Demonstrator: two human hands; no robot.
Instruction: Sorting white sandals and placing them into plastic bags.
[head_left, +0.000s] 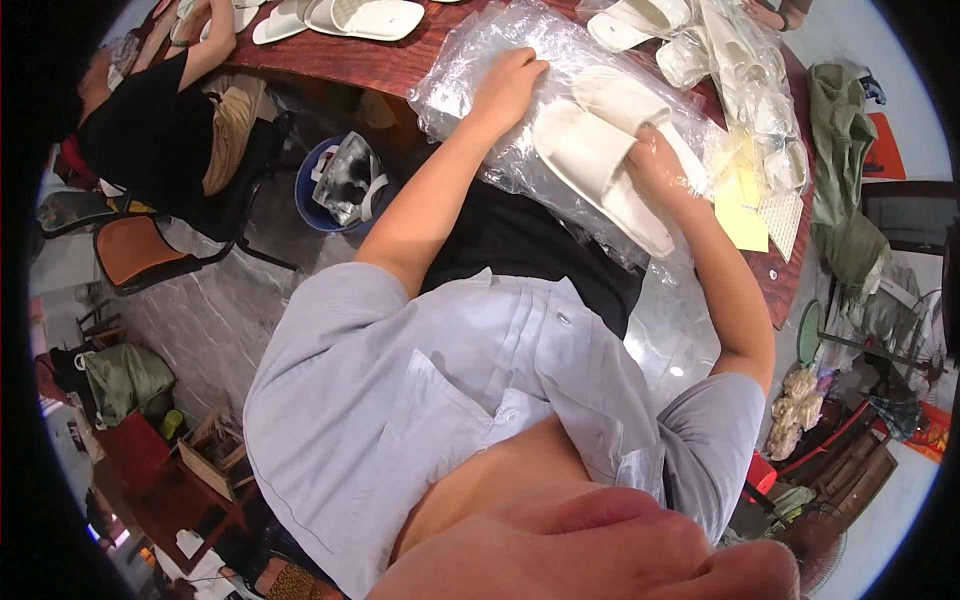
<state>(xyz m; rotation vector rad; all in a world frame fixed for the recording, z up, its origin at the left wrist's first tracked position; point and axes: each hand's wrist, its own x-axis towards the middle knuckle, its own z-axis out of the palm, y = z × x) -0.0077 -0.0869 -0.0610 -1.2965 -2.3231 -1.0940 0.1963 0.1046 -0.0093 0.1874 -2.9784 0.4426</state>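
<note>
A pair of white open-toed slippers (572, 152) lies slanted at the table's near edge, over a heap of clear plastic bags (455, 75). My right hand (660, 172) grips the pair from the right, its fingers partly hidden at the slippers' straps. On the plastic left of the slippers is my left hand (507, 88), its fingers curled together on a clear bag. Clear film also shows around the slippers' heel ends; whether they are inside a bag I cannot tell.
More white slippers (375, 18) sit at the table's far left, and bagged ones (735, 70) are piled at right beside yellow paper sheets (740, 195). A blue bucket (312, 205) stands on the floor at left. Another person in a black top (140, 135) sits beyond an orange-backed chair (140, 252).
</note>
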